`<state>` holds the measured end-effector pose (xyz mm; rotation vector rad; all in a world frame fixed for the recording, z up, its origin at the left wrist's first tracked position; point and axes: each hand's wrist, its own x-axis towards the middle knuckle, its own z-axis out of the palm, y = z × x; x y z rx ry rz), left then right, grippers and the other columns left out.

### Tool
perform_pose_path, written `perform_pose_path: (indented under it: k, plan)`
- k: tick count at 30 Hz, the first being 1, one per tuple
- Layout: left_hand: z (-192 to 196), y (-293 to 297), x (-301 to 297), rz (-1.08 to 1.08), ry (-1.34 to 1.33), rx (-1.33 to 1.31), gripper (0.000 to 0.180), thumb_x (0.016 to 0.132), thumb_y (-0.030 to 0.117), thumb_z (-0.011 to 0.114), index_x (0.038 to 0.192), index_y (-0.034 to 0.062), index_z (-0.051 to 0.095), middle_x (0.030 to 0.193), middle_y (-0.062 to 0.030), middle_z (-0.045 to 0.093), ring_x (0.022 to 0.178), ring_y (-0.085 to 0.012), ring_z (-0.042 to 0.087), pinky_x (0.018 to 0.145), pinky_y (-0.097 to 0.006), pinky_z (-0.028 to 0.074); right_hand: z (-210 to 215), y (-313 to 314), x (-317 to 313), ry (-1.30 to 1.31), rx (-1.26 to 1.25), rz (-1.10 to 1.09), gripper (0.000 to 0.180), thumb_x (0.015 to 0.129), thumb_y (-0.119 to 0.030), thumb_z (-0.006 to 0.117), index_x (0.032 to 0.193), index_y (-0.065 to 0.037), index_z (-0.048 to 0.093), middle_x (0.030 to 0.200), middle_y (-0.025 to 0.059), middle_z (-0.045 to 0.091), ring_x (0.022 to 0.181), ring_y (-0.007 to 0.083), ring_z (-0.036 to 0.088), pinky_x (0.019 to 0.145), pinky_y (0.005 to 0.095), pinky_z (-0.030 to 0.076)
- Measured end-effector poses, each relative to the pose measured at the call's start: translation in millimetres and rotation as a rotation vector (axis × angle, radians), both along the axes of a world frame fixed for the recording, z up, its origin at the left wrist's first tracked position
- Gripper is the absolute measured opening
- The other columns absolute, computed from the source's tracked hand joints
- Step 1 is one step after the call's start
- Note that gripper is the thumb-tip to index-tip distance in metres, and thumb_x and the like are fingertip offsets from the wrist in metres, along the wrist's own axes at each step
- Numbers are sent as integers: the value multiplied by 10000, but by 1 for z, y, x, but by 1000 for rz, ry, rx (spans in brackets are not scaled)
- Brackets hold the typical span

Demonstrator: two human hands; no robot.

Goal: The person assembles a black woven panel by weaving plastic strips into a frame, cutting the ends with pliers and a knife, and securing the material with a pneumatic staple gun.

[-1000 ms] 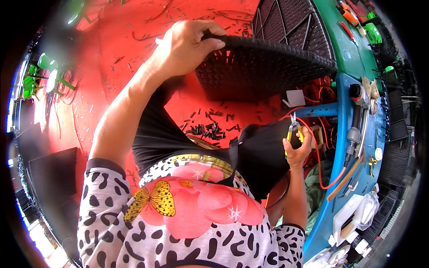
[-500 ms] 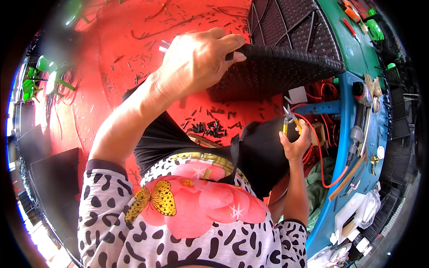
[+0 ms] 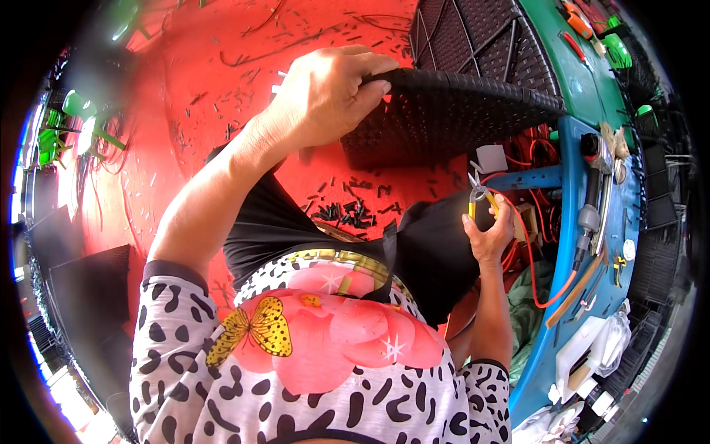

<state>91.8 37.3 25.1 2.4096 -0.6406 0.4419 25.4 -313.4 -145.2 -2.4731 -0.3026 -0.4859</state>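
My left hand grips the near edge of a black grid panel, lifted above the red floor and reaching to the blue-green bench. My right hand is lower, by the bench's edge, closed around small yellow-handled cutters with the tips pointing up. A red wire runs from near the cutters down along the bench. My patterned shirt and dark trousers fill the lower middle.
Black cut-off bits lie scattered on the red floor. Another black grid panel stands behind. The blue-green bench at the right carries a soldering tool, wires and white parts. Dark panels lie at the left.
My left hand has swung the black panel's edge to the right and nearer to me. My right hand with the cutters stays by the bench's edge.
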Motion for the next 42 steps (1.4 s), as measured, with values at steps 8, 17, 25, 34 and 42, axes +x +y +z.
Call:
perform_pose_path:
  k: [8,17,25,34,42]
  plan:
    - [-1,-2,1,-1,-19,-12,245,829,146,609,1039,25,636,875,-148,642,794,-327,629,705,-367,506,2,2,0,-3,16,-4,665,610,-322,787,1135,-26,507,935,126,535,831,286,530,740,400,454]
    - [5,-9,-2,63,-16,148,293,816,149,595,1087,42,613,868,-166,633,769,-339,627,676,-371,510,5,4,1,21,-21,-11,670,602,-320,785,1135,-22,508,933,128,536,831,287,531,740,402,456]
    - [12,0,4,-70,61,92,345,844,117,575,1183,57,597,887,-181,653,756,-317,641,705,-356,514,4,4,0,35,-22,-17,678,599,-310,791,1143,-21,506,959,133,539,837,286,534,743,397,460]
    - [7,5,8,-132,129,49,351,856,73,587,1202,12,584,1045,-184,663,908,-291,665,808,-321,508,3,4,1,26,-48,-21,673,596,-305,795,1136,-26,507,960,128,537,837,284,531,745,396,460]
    - [0,-6,6,3,75,46,302,834,150,654,1107,23,634,1009,-153,674,914,-291,661,781,-319,517,7,7,2,26,-28,-17,664,601,-309,787,1132,-24,506,951,130,539,840,292,533,748,402,461]
